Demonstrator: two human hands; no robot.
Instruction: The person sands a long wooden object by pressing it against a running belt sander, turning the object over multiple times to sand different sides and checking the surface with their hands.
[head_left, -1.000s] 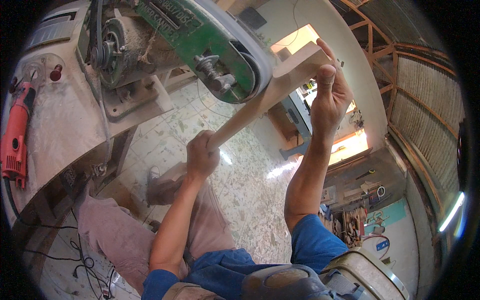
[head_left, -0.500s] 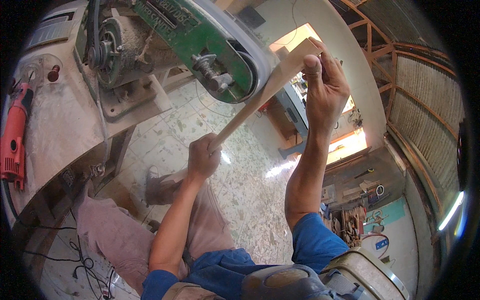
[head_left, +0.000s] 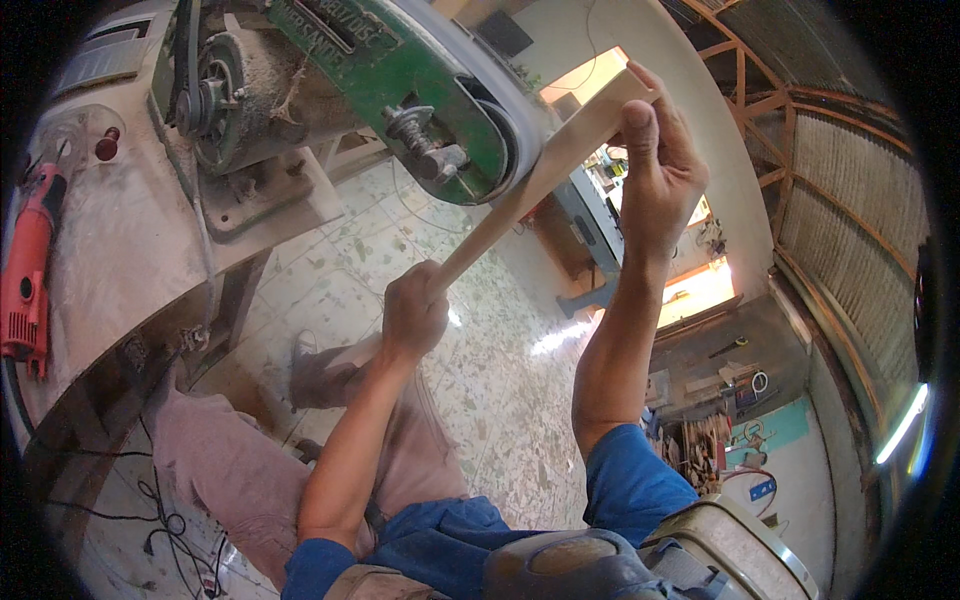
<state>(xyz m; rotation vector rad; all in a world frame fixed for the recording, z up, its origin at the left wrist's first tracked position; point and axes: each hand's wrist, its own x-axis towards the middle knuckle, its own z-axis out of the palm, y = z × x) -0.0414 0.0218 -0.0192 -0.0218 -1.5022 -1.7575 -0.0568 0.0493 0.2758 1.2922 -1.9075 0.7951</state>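
Note:
A long, pale wooden piece (head_left: 545, 180), narrow at its lower end and broader at the top, slants up to the right between my hands. My left hand (head_left: 415, 308) is wrapped round the narrow lower end. The broad upper end sits in my right hand (head_left: 662, 165), thumb on the near face and fingers behind. Midway along, the wood lies against the rounded end of the grey belt (head_left: 528, 128) on a green belt sander (head_left: 430, 110). A spring and a bolt show on the sander's side.
On the dusty bench (head_left: 120, 260) at left lies a red rotary tool (head_left: 35, 265), near the sander's motor (head_left: 235, 105). Black cords (head_left: 165, 520) trail over the floor at lower left. Shelves with wood scraps (head_left: 700, 445) stand at the right.
Both hands have shifted the wooden piece slightly up and to the right along the sander's belt end. The sander stays in place.

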